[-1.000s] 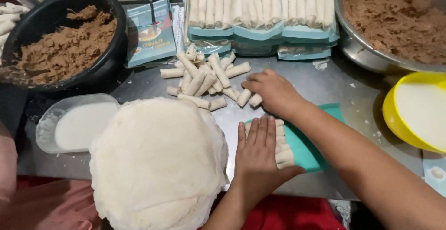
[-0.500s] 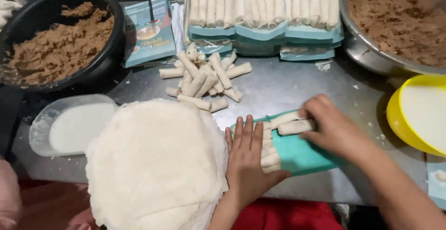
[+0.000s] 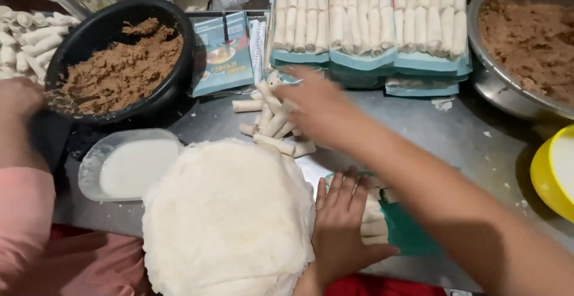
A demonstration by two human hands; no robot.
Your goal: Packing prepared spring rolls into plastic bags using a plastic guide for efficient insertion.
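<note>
The grey metal worktable carries all items. Its largest load is the round stack of thin white pastry wrappers, set at the near edge, left of centre. At the far right stands a large steel bowl of brown filling; at the far left, a black round bowl of brown filling. Between them at the back lie teal trays packed with rows of pale rolled pastries, with a teal printed packet to their left. A yellow round bowl of white liquid sits at the right edge, and a clear plastic tub of white liquid sits just left of the wrapper stack.

A loose pile of pale rolled pastries lies behind the stack. The right hand, motion-blurred, is over this pile; whether its fingers grip a roll cannot be determined.

The left hand lies flat, fingers extended and together, pressing on a row of rolls in a teal flat tray just right of the wrapper stack; it grips nothing.

Another person's pink sleeve shows at the left edge.
</note>
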